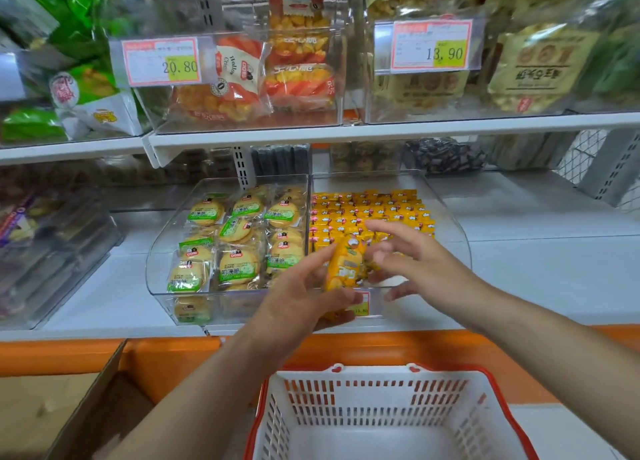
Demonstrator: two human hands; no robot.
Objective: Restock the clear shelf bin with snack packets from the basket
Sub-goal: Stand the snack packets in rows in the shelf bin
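A bunch of yellow packets (346, 265) is held upright at the front edge of the clear bin (462, 238), seemingly pinched by the left hand (304, 297). The right hand (419, 262) is spread loosely just right of it. The bin's rows lie directly behind. The grip is blurred, and the basket (381, 390) is cut off below.

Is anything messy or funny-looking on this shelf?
Yes. In the clear bin, the yellow packets at the back lie in tidy rows, but the bunch between the left hand and right hand stands tilted and jumbled.
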